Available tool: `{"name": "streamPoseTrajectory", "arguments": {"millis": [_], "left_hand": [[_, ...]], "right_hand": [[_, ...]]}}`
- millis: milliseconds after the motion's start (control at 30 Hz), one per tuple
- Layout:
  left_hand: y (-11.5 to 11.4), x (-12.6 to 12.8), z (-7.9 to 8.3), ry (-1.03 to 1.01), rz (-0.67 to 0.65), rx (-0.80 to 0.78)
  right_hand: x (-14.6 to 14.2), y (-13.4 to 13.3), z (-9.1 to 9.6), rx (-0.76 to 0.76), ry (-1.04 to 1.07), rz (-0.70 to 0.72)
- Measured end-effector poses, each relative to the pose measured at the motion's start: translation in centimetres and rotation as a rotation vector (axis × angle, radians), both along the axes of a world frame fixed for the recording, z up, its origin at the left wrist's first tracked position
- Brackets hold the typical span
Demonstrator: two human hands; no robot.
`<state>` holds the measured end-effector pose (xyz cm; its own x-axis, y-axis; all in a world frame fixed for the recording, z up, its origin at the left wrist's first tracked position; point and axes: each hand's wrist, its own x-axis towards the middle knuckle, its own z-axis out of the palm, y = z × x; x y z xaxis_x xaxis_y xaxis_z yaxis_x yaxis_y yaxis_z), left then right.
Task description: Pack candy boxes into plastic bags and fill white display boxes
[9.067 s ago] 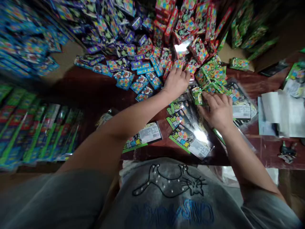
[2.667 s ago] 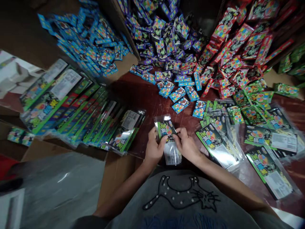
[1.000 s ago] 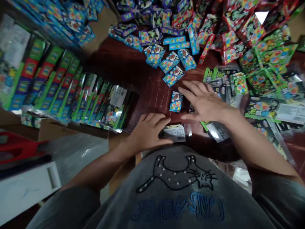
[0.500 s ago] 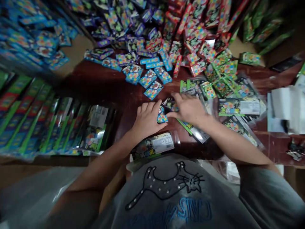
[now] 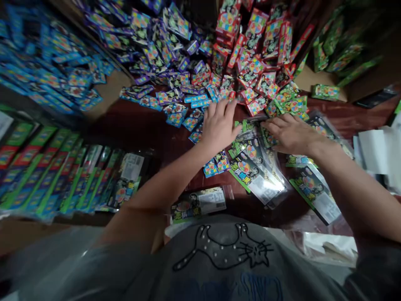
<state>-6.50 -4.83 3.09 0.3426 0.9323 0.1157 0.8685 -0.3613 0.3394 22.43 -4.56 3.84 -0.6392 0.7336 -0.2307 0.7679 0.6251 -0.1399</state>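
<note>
My left hand (image 5: 219,127) reaches over the table with fingers stretched out, its fingertips by a small red candy box (image 5: 232,95) at the edge of the pile. Some small blue candy boxes (image 5: 191,120) lie partly under it. Below its wrist, a blue box (image 5: 210,168) and a purple box (image 5: 222,161) rest side by side. My right hand (image 5: 290,133) curls over a small green candy box (image 5: 267,138), thumb on the near side, fingers on the far side. Beside it, flat clear bags with printed black and green cards (image 5: 247,169) overlap.
Heaps of purple boxes (image 5: 150,52), red boxes (image 5: 250,62) and blue boxes (image 5: 53,75) fill the back. Green boxes (image 5: 332,52) sit in a carton at right. Filled packs (image 5: 62,171) stand in a row at left. White papers (image 5: 372,150) lie at the right edge.
My left hand has moved up and right, off the blue box, towards the red boxes. My right hand has shifted right onto the green box. The blue and purple boxes now lie uncovered.
</note>
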Motion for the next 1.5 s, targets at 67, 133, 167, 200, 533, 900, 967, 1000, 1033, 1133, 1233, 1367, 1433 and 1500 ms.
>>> {"name": "streamPoseTrajectory", "arguments": {"millis": [67, 133, 167, 200, 533, 900, 967, 1000, 1033, 1133, 1233, 1367, 1433, 1500], "left_hand": [[3.3, 1.0, -0.3, -0.002, 0.075, 0.006], [5.2, 1.2, -0.8, -0.012, 0.116, 0.002], [5.5, 1.0, -0.9, -0.019, 0.127, -0.003], [5.3, 0.6, -0.9, -0.027, 0.136, -0.011], [-0.3, -2.7, 3.3, -0.011, -0.585, -0.406], [-6.1, -5.4, 5.3, 0.063, -0.376, -0.204], [-10.3, -8.0, 5.1, 0.088, -0.42, -0.22], [-12.6, -9.0, 4.5, 0.11, -0.427, -0.237], [-14.8, -9.9, 3.6, 0.133, -0.415, -0.252], [-20.5, -11.7, 0.7, 0.206, -0.299, -0.28], [-24.3, -12.9, -1.0, 0.259, -0.136, -0.338], [-27.7, -14.5, -0.9, 0.233, 0.104, -0.352], [-28.8, -15.3, -0.8, 0.207, 0.202, -0.34], [-29.4, -15.8, -0.9, 0.18, 0.271, -0.337]], "right_hand": [[-0.6, -0.6, 0.6, 0.037, 0.172, -0.018], [-1.2, -1.8, 0.8, 0.025, 0.408, -0.038], [-1.4, -2.6, 0.5, -0.018, 0.528, -0.054], [-1.7, -3.6, -0.1, -0.091, 0.644, -0.077], [-2.0, -8.8, -5.7, -0.376, 0.823, -0.195], [-2.7, -7.3, -3.2, 0.005, 0.411, 0.031], [-4.9, -6.6, -3.1, -0.01, 0.385, 0.094], [-6.3, -6.3, -3.1, -0.019, 0.367, 0.13], [-7.7, -6.1, -3.1, -0.027, 0.346, 0.168], [-11.6, -5.9, -3.8, -0.031, 0.279, 0.255], [-13.9, -6.6, -4.8, -0.017, 0.251, 0.285], [-15.0, -7.2, -5.3, 0.002, 0.252, 0.333], [-15.8, -7.3, -5.3, -0.011, 0.265, 0.37], [-17.0, -7.4, -5.1, -0.023, 0.291, 0.381]]}}
